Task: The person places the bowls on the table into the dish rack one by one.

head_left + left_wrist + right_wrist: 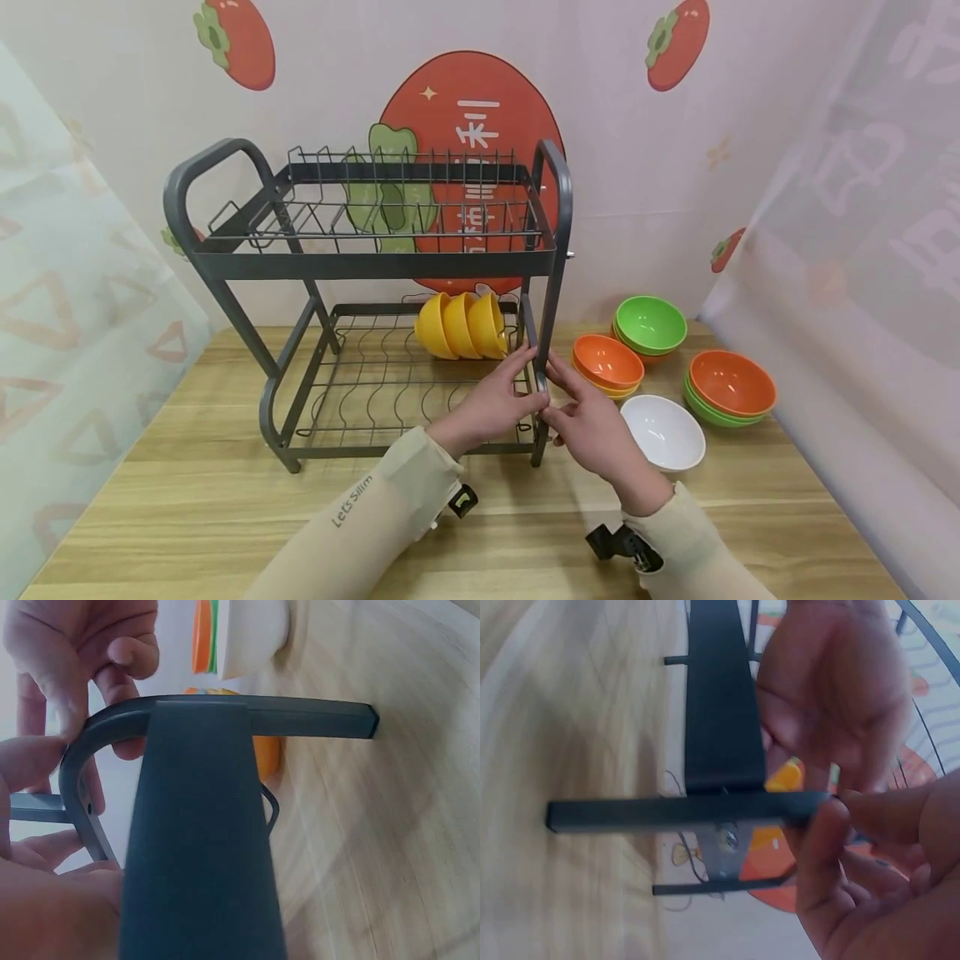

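Viewed remotely, I see the left hand (497, 408) and right hand (596, 423) both grasping the rack leg (537, 450), which even, gentle pressure should steady best.

Head view downward, wrist close-ups, shared rack (371, 267)

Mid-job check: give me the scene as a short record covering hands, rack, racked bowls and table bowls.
left hand: grips the right front post, low down
right hand: grips the same post, from its outer side
dish rack: dark metal, two tiers, upright on table
racked bowls: three yellow bowls, on their sides in a row, lower tier
table bowls: white bowl, orange-over-yellow stack, green-over-orange stack, orange-over-green stack, all right of rack
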